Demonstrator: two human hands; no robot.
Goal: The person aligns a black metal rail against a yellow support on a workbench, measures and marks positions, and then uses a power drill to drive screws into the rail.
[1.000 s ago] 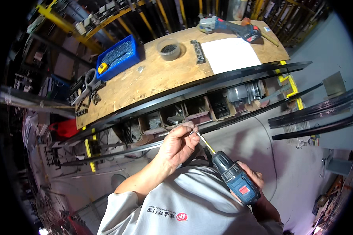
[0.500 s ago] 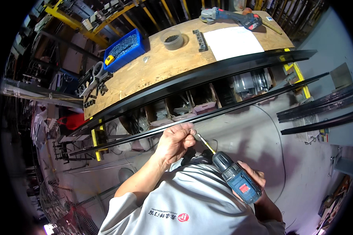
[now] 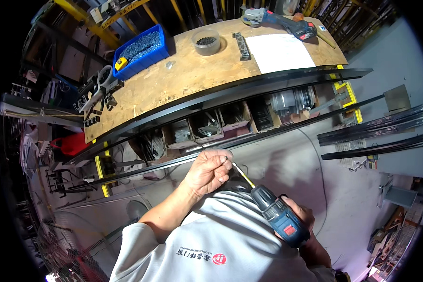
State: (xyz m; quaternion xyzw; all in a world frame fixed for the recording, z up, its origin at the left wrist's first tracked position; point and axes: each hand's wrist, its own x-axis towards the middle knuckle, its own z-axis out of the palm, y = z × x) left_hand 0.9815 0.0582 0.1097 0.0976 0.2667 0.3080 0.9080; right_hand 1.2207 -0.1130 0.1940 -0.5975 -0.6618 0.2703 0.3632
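Observation:
My right hand [image 3: 301, 214] is wrapped around a blue and black cordless drill [image 3: 279, 217], held in front of my shirt and tilted up to the left. A long, thin driver bit [image 3: 243, 175] sticks out of its chuck. At the bit's tip my left hand [image 3: 209, 173] is closed in a pinch, thumb against fingers. A small dark thing seems to be between those fingertips, too small to name. Just beyond the hands runs a long dark metal profile [image 3: 268, 137], and a wider black profile [image 3: 192, 101] lies along the workbench's front edge.
On the wooden workbench [image 3: 160, 89] are a blue bin [image 3: 143, 58] of screws, a clear tub [image 3: 206, 42], a white sheet [image 3: 279, 54] and an angle grinder [image 3: 282, 22]. Yellow brackets [image 3: 352, 101] carry the profiles. More dark profiles [image 3: 376, 122] jut in from the right.
The view has shifted slightly, so the bench sits further left. Both hands keep nearly the same pose, with the left fingers still at the bit's tip.

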